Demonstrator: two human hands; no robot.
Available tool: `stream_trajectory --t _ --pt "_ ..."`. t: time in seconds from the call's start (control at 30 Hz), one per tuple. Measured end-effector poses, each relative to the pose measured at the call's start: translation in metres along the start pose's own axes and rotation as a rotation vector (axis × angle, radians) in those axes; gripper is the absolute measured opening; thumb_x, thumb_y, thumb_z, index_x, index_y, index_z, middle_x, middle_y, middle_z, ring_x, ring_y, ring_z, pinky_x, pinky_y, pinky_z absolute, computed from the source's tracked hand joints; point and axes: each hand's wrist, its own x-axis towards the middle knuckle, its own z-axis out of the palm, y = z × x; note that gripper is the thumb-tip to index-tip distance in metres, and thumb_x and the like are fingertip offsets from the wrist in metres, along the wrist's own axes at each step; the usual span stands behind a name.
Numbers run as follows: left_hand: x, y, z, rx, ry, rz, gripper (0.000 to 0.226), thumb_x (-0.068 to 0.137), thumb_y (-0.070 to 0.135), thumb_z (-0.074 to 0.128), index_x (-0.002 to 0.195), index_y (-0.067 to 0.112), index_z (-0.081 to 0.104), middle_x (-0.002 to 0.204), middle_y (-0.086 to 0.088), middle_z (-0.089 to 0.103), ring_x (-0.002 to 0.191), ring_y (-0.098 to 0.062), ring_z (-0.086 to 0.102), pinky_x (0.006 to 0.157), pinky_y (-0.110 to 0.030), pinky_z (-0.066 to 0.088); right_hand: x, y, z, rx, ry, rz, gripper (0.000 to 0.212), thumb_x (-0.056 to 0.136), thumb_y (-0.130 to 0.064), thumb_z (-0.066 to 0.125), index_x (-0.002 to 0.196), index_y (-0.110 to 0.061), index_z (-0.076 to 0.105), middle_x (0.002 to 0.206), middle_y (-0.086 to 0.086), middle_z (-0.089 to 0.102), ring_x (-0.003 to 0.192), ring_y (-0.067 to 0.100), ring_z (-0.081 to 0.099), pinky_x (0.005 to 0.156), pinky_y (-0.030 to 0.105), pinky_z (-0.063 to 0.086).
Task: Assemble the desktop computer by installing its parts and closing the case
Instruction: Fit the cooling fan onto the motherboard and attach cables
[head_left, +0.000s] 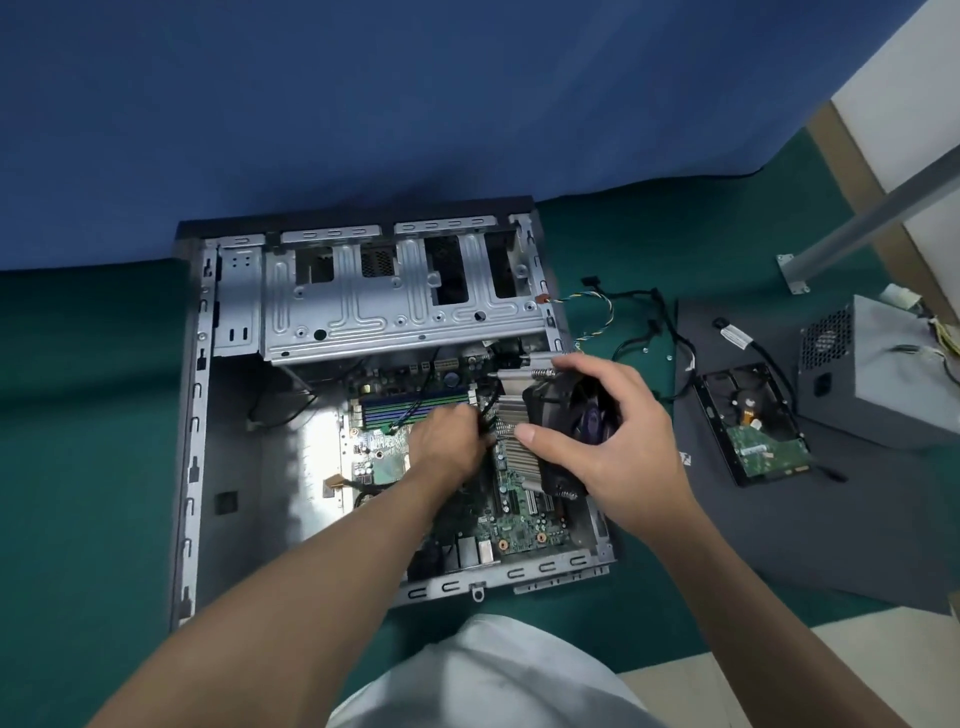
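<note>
Over the case's (200, 415) right half, cooler (540, 400) tilted on edge: fan (592, 415) faces right, fins (511, 410) left, long axis far-to-near. Right hand (618, 431) clamped round it (thumb on fins). Left hand (447, 441) palm-down inside case, fingertips hidden beside cooler; its grip can't be judged.

You face a blue backdrop (363, 104) above a green mat (78, 415); a white wall (914, 78) and a grey pole (872, 218) stand to your right.
</note>
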Motion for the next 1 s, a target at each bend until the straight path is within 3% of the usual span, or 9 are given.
stream_trajectory --t 0.13,0.3,0.4,0.5,0.57,0.77,0.9,1.0 --pt "0.001 -0.011 -0.006 0.057 0.108 0.053 0.013 0.087 0.007 0.056 0.099 0.007 0.062 0.103 -0.01 0.061 0.097 -0.03 0.06 0.077 -0.036 0.044 -0.002 -0.001 0.006 -0.048 -0.034 -0.026 0.056 0.063 -0.035 0.087 0.11 -0.048 0.059 0.115 -0.011 0.053 0.109 0.005 0.054 0.093 0.021 0.043" --pt "0.007 -0.049 -0.026 0.204 0.217 0.099 0.022 0.087 0.014 0.062 0.109 0.011 0.059 0.102 -0.006 0.06 0.094 -0.023 0.056 0.09 -0.038 0.047 -0.003 0.0 0.012 -0.189 -0.103 -0.079 0.059 0.061 -0.045 0.085 0.114 -0.048 0.057 0.122 -0.01 0.046 0.108 0.001 0.051 0.095 0.008 0.037" --pt "0.011 -0.07 -0.035 0.18 0.189 0.042 0.014 0.09 0.023 0.059 0.102 0.016 0.062 0.091 -0.004 0.063 0.081 -0.023 0.056 0.074 -0.036 0.045 -0.006 0.0 0.015 -0.301 -0.17 -0.138 0.063 0.064 -0.048 0.082 0.121 -0.041 0.057 0.129 -0.008 0.041 0.117 0.009 0.046 0.103 0.028 0.041" --pt "0.013 -0.077 -0.034 0.209 0.134 0.053 0.012 0.089 0.024 0.062 0.1 0.019 0.064 0.091 -0.005 0.066 0.085 -0.026 0.061 0.067 -0.032 0.037 -0.004 -0.003 0.02 -0.498 -0.286 -0.268 0.066 0.067 -0.046 0.081 0.127 -0.032 0.057 0.137 0.004 0.039 0.123 0.024 0.044 0.102 0.045 0.043" --pt "0.014 -0.077 -0.033 0.223 0.149 0.079 0.013 0.087 0.024 0.064 0.099 0.019 0.065 0.092 -0.006 0.067 0.087 -0.028 0.063 0.065 -0.031 0.036 -0.001 -0.005 0.025 -0.629 -0.358 -0.342 0.066 0.068 -0.047 0.08 0.127 -0.03 0.056 0.138 0.009 0.039 0.121 0.028 0.045 0.101 0.049 0.043" --pt "0.007 -0.085 -0.036 0.149 0.157 0.152 0.018 0.084 0.008 0.06 0.101 0.014 0.06 0.092 -0.014 0.066 0.088 -0.036 0.064 0.065 -0.035 0.039 0.021 -0.005 0.047 -0.828 -0.572 -0.412 0.065 0.072 -0.048 0.076 0.13 -0.033 0.051 0.146 0.01 0.032 0.126 0.029 0.038 0.106 0.047 0.034" --pt "0.004 -0.102 -0.049 -0.027 0.238 0.108 0.017 0.082 0.003 0.062 0.097 0.012 0.066 0.077 -0.01 0.06 0.076 -0.035 0.062 0.068 -0.037 0.048 0.035 0.002 0.061 -0.866 -0.643 -0.399 0.069 0.074 -0.052 0.074 0.134 -0.038 0.044 0.15 0.006 0.024 0.13 0.026 0.033 0.109 0.045 0.031" --pt "0.011 -0.111 -0.062 -0.157 0.177 0.026 0.012 0.087 0.009 0.061 0.096 0.008 0.067 0.088 -0.018 0.067 0.085 -0.035 0.064 0.074 -0.035 0.05 0.039 0.007 0.073 -0.904 -0.718 -0.455 0.072 0.073 -0.05 0.075 0.136 -0.037 0.041 0.152 0.005 0.023 0.132 0.025 0.031 0.109 0.042 0.028"
